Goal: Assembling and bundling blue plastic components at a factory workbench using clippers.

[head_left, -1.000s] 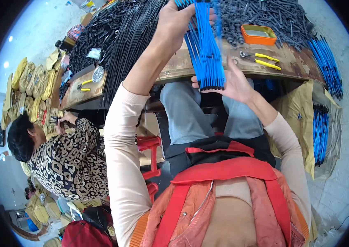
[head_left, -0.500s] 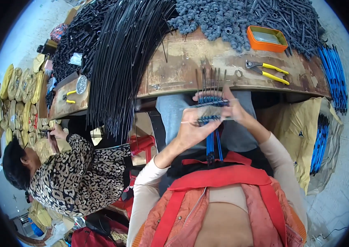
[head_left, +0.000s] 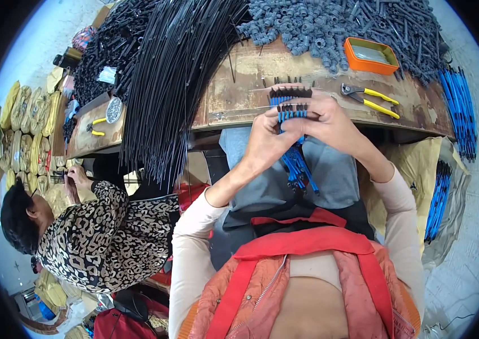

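A bundle of thin blue rods with black tips (head_left: 295,164) is held over my lap, just in front of the table edge. My left hand (head_left: 268,144) wraps around it from the left, fingers closed. My right hand (head_left: 333,121) grips it from the right, the thumbs close together. Blue sections and a row of black tips show above my fingers, and the other ends hang down over my grey trousers, slightly fanned. A thin pale strand crosses the bundle near my fingers; it is too fine to make out clearly.
Yellow-handled pliers (head_left: 370,100) and an orange box (head_left: 372,65) of clear strips lie on the worn wooden table (head_left: 239,85). Behind are grey plastic parts (head_left: 296,28) and long black rods (head_left: 163,85). A co-worker (head_left: 98,237) sits at left; blue rods (head_left: 459,116) stand at right.
Both hands have moved away from my body with the bundle, up toward the table edge. My right hand has closed in beside my left, and the hanging ends have spread slightly.
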`<state>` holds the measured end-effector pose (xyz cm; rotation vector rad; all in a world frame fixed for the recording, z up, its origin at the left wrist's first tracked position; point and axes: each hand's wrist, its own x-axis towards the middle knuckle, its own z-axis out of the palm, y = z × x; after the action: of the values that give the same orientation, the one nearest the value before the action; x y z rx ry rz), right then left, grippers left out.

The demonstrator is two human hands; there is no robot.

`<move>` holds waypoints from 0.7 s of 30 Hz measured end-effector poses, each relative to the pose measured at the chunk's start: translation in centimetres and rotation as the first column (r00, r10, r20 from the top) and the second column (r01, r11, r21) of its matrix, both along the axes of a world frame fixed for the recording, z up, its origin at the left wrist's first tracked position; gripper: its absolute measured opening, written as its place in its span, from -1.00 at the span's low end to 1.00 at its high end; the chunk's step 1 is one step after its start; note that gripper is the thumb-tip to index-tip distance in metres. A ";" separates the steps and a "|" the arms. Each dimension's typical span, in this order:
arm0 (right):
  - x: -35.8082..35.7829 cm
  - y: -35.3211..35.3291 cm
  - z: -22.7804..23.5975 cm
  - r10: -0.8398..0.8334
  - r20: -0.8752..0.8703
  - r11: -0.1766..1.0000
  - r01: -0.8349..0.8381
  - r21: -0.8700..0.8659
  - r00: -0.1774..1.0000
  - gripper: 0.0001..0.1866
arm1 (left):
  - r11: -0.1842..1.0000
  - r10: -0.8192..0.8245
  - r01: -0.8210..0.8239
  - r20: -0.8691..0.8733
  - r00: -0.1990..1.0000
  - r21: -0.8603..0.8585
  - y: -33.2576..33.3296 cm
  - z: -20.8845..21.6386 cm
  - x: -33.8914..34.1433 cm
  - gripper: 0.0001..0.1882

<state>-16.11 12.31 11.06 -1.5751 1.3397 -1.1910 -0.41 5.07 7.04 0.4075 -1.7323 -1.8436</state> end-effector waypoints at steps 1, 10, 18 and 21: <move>0.1 -0.4 0.2 -0.034 -0.071 0.997 0.029 -0.072 0.997 -0.77 | 0.999 0.039 -0.039 0.000 0.999 0.034 0.1 0.1 0.0 -0.72; 0.8 -2.4 1.2 -0.015 0.128 1.000 0.012 0.025 0.992 -0.76 | 0.651 0.581 -0.223 -0.287 0.761 0.725 1.5 -5.9 3.9 -0.60; 1.2 -1.8 -0.6 -0.071 0.009 0.997 0.071 0.025 0.997 -0.77 | 0.736 0.294 0.017 0.342 0.893 -0.677 -2.9 -2.0 1.8 -0.28; 1.6 -1.1 -1.4 -0.067 -0.055 0.987 0.058 -0.149 0.996 -0.79 | 0.696 0.145 0.034 0.186 0.972 -0.717 -4.3 -2.2 0.3 -0.36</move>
<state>-14.47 11.24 9.66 -1.6953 1.3747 -1.3164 -0.06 0.73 4.80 0.3436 -2.3977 -0.9496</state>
